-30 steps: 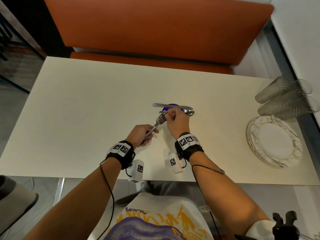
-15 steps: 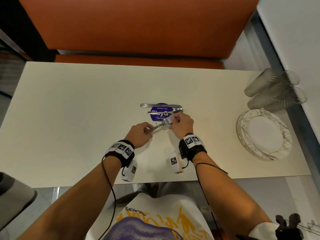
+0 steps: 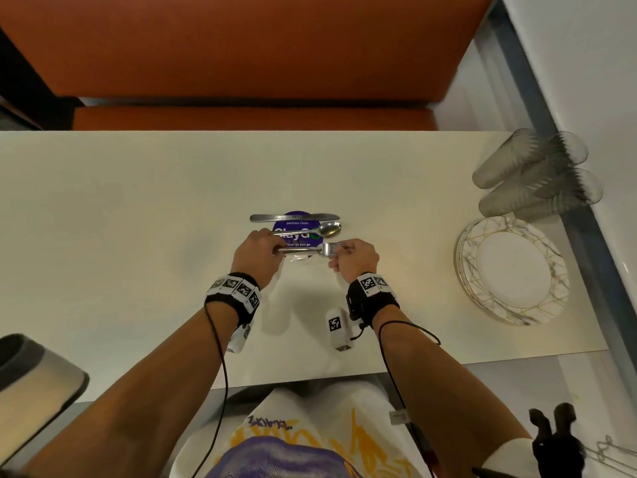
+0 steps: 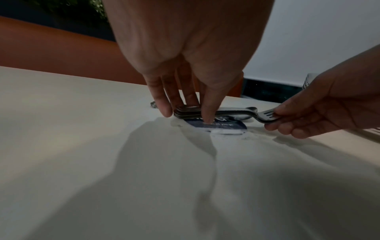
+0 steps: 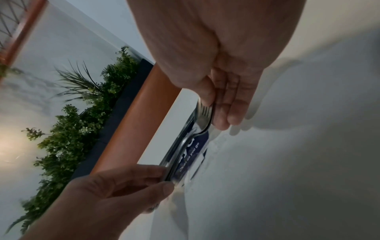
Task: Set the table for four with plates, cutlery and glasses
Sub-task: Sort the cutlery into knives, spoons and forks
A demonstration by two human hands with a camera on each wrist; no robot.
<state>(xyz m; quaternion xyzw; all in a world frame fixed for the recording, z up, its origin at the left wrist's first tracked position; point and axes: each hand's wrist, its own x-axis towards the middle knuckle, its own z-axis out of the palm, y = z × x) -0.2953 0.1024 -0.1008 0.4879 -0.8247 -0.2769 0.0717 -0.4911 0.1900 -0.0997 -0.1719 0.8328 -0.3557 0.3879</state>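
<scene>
Head view: slim steel forks point(image 3: 312, 250) between both hands' grip.

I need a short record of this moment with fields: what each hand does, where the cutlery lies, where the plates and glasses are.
left hand: pinches the handle end of the forks
right hand: pinches the tine end of the same forks
forks: a stacked bundle, held level just above the table
knife: flat on the table, farthest from the person
spoon: flat, between knife and forks
sticker: round, purple, under the cutlery
plates: stacked at the right edge
glasses: grouped beyond the plates
</scene>
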